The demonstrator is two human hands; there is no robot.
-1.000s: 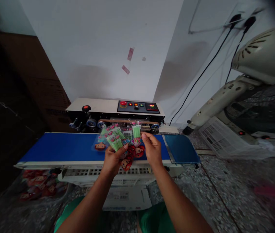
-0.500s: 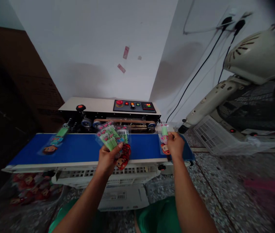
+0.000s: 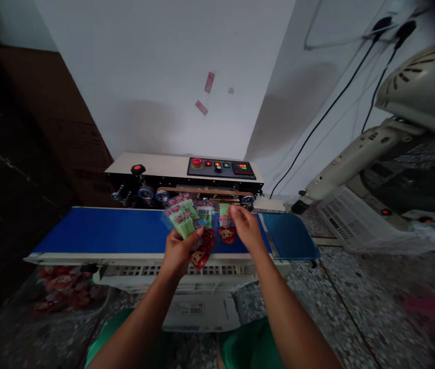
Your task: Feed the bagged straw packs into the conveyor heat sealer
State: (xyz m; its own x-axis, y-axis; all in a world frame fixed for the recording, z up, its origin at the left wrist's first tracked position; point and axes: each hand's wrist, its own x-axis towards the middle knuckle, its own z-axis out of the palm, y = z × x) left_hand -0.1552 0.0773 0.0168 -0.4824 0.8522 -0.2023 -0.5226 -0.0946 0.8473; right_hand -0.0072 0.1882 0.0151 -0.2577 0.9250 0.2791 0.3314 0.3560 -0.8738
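Note:
My left hand grips a fanned bunch of clear packets, each with green sticks and a red-haired cartoon figure at its lower end. The bunch is above the blue conveyor belt of a band sealer. To its right, my right hand pinches the right edge of a single packet of the same kind. This packet is upright, its green sticks toward the sealer and the cartoon head toward me.
A clear tub of red packets is below the belt's left end. A white crate and a beige lamp-like device stand at the right. Black cables run down the wall. A brown carton is at the left.
My right hand has brought its packet leftward from the belt's right end, close to the bunch. The packet at the belt's left end is gone from view. The camera view has shifted slightly left.

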